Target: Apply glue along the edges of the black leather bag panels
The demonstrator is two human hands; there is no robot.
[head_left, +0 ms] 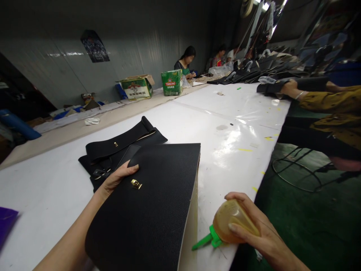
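By the thumb of the left hand (120,176), laid flat across its upper left part, the black leather panel (146,214) is held at the bottom centre of the frame; the other fingers are hidden behind it, so how far they are spread or pressed together cannot be told. The squeeze bottle (234,222) is gripped at the lower right between the thumb and curled fingers of the right hand (254,222), whose fingertips are partly covered by the bottle. Its green nozzle (203,240) is pointed down and left, near the panel's right edge; whether the pale layer under that edge is touched cannot be made out. A gold clasp (136,183) is set in the panel just beside the left thumb, and the panel's lower end is cut off by the frame. Behind it, left of centre, other black leather pieces (121,145) are partly covered. All are borne by the white tabletop (214,120). At the upper centre, a green carton (172,82) is seen; at the right, dark material is held by a co-worker's hand (291,89), the body being cut off by the frame
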